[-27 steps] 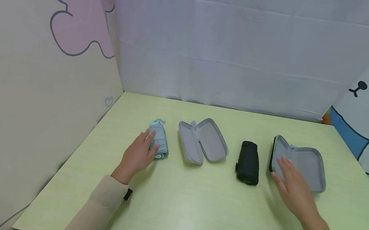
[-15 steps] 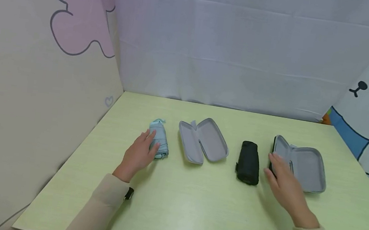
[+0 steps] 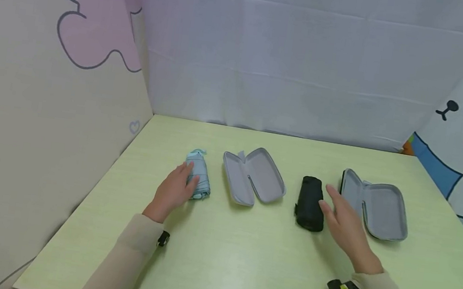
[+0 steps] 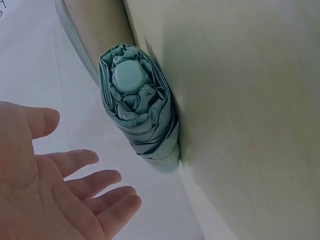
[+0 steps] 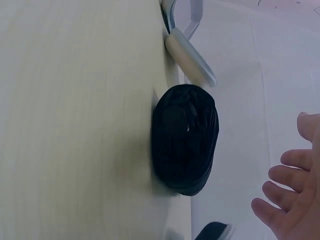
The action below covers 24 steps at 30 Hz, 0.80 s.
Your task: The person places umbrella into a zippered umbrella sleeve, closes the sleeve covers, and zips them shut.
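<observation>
A light blue folded umbrella (image 3: 199,172) lies on the left of the table. My left hand (image 3: 170,192) hovers at its near left side, fingers extended and apart. In the left wrist view, the umbrella's round handle end (image 4: 130,76) faces the camera, with a gap between it and my fingers (image 4: 102,182). To the right lies a black folded umbrella (image 3: 310,205). Beside its right side, my right hand (image 3: 344,228) is held with relaxed fingers. The right wrist view has this black umbrella (image 5: 184,142) end-on, apart from my fingers (image 5: 287,177).
An unzipped grey-lined case (image 3: 268,175) lies spread between the two umbrellas. Another such case (image 3: 387,212) lies spread to the right, just beyond my right hand. The pale table (image 3: 234,265) meets a wall on the left and a white cloth (image 3: 292,70) at the back.
My right hand has moved left, from over the right case to the black umbrella's side. My left hand has barely moved; the umbrellas and cases stay in place.
</observation>
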Tool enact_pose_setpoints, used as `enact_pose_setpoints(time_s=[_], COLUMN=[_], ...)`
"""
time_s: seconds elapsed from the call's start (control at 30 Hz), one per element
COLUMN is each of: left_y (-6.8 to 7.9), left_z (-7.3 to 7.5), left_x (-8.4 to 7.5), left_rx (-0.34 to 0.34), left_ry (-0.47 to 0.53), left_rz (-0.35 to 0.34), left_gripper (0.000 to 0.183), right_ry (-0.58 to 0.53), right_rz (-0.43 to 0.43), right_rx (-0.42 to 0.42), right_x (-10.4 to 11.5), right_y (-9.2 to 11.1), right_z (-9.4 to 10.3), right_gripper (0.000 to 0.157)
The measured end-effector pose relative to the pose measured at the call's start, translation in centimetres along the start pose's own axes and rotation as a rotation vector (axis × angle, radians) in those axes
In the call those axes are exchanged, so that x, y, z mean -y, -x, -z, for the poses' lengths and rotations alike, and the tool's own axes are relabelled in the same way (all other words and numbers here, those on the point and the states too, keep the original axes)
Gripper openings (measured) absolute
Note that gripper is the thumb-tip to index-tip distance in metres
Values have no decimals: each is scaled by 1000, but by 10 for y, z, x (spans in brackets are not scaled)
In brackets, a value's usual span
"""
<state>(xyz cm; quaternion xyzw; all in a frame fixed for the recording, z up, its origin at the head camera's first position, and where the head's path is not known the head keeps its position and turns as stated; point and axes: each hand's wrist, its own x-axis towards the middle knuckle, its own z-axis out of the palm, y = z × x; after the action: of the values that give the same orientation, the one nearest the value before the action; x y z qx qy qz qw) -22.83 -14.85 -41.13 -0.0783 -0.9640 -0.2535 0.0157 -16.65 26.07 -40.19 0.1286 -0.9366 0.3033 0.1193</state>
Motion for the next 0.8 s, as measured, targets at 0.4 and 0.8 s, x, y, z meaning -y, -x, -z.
enact_pose_setpoints(time_s=[0.4, 0.8], left_y=[-11, -21], left_z=[-1, -5], left_x=[0, 5], left_rx=[9, 39], left_ry=[59, 138], left_rz=[61, 130], left_gripper=[58, 63], right_ry=[-60, -182], right_rz=[-39, -87], right_rx=[52, 18], right_x=[16, 30], right_y=[-16, -30], right_z=[-19, -45], right_gripper=[57, 51])
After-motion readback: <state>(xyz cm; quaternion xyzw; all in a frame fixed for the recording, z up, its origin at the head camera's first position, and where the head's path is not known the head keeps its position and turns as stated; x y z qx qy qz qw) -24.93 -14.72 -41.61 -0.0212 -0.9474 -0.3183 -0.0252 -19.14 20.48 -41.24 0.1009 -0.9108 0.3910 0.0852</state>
